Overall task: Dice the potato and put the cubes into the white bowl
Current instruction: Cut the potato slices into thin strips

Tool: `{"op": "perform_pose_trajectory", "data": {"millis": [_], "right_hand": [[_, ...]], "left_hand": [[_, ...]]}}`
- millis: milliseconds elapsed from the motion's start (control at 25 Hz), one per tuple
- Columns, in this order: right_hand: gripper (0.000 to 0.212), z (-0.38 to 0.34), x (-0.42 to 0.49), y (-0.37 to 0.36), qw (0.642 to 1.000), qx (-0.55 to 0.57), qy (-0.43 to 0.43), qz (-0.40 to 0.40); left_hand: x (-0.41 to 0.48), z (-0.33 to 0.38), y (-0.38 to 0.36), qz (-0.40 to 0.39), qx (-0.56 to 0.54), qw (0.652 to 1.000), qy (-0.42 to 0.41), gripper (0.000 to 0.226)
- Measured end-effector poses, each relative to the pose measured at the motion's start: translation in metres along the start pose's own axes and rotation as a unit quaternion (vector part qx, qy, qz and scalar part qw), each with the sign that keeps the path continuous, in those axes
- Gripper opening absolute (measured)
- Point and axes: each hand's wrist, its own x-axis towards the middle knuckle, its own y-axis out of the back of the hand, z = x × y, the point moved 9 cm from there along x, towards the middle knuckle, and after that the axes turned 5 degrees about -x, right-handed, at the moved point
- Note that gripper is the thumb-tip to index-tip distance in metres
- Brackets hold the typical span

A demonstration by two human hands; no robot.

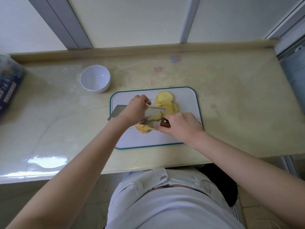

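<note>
Left hand: my feed shows the left hand (134, 107) above the flat of the blade, fingers curled, pinching a few thin potato strips (149, 101) that stick out towards the far side.
Right hand: the right hand (179, 125) is wrapped round the dark handle of the cleaver (119, 111), with the thumb side towards the blade.
Cleaver: I see it lying across the near-left part of the cutting board (186, 103), blade pointing left and its tip reaching past the board's left edge. I cannot tell whether the edge touches the board.
Stuck piece: one skin-edged potato piece (155, 116) clings to the blade's face, just beside the handle.
Potato slices: a fan of round potato slices (165, 100) lies overlapping on the far middle of the board, running towards the blade.
Cut potato: a small heap of cut slices and strips (144, 129) sits on the board just below the blade, partly hidden by it.
White bowl: the white bowl (95, 78) stands upright on the countertop (231, 96), beyond the board's left corner and apart from it. I see no potato in it.
Left edge: a clear plastic container (8, 83) with blue print stands at the counter's far left, well apart from the board.
</note>
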Motion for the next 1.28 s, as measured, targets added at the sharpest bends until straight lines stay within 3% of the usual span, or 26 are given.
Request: {"op": "perform_pose_trajectory", "data": {"millis": [160, 760, 1120, 1280], "right_hand": [[0.054, -0.007, 0.005, 0.003, 0.999, -0.045, 0.015, 0.008], [0.051, -0.001, 0.004, 0.0, 0.999, -0.035, 0.007, -0.002], [0.049, 0.013, 0.007, 0.003, 0.999, -0.021, -0.024, -0.003], [0.049, 0.013, 0.005, 0.001, 0.999, -0.031, -0.029, -0.018]], "left_hand": [[0.001, 0.012, -0.028, -0.036, -0.036, 0.998, 0.024, 0.032], [-0.005, 0.011, -0.034, -0.121, 0.064, 0.989, -0.048, 0.034], [-0.022, 0.017, -0.03, -0.035, 0.092, 0.968, -0.23, 0.024], [-0.024, 0.015, -0.043, -0.011, 0.17, 0.947, -0.272, 0.027]]}}
